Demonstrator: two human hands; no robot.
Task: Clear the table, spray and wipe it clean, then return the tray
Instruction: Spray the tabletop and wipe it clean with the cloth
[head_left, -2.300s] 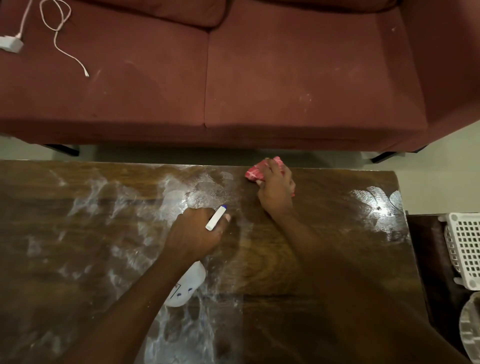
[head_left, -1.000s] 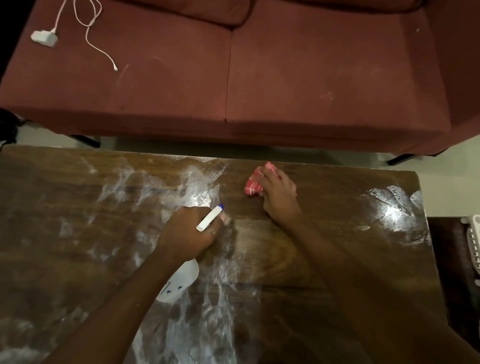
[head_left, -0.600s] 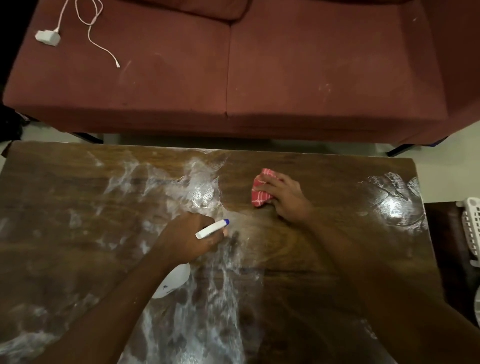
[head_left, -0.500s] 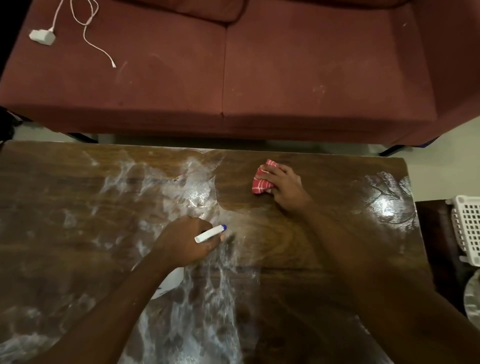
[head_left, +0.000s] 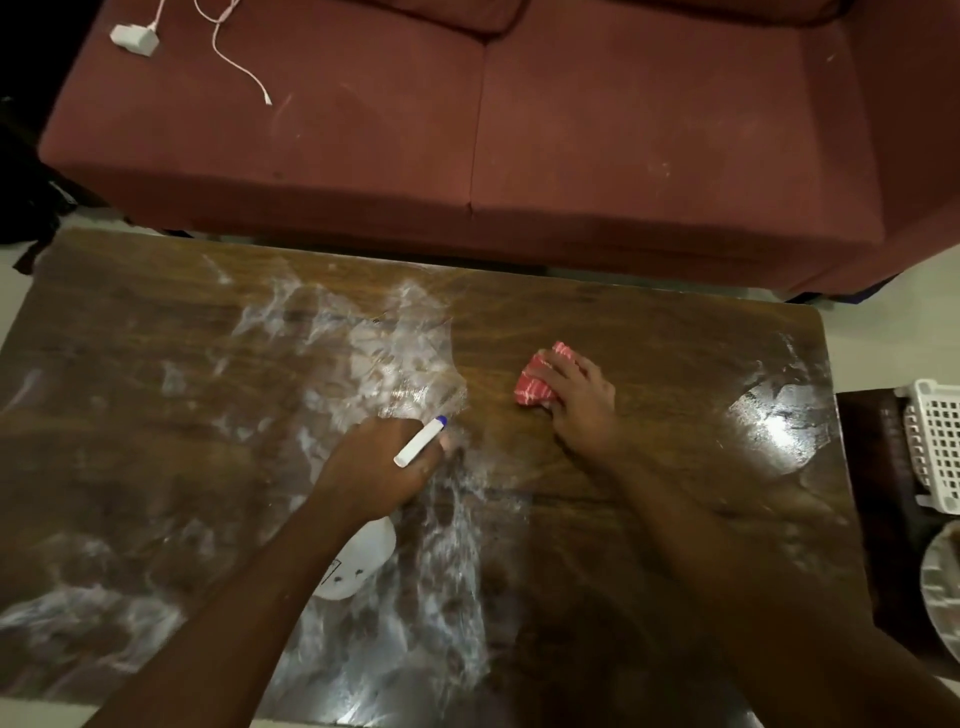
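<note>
On my feed, the left forearm (head_left: 249, 597) and right forearm (head_left: 701, 545) are both bare from the lower frame edge to the wrist. The left grip (head_left: 379, 462) and right grip (head_left: 582, 410) are bare-fingered; the dim light hides finer detail.

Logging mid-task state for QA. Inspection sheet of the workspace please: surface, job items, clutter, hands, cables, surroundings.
Surface: table, white wet streaks over left and centre, glare at right end.
Job's things: spray bottle and red cloth in use; tray not identifiable.
Clutter: nothing seen.
Grippers: left hand grips spray bottle; right hand fingers curl over cloth, on table.
Cables: white charger and cable on sofa.
Surroundings: sofa beyond table; white basket and cut-off round pale item at right.
</note>
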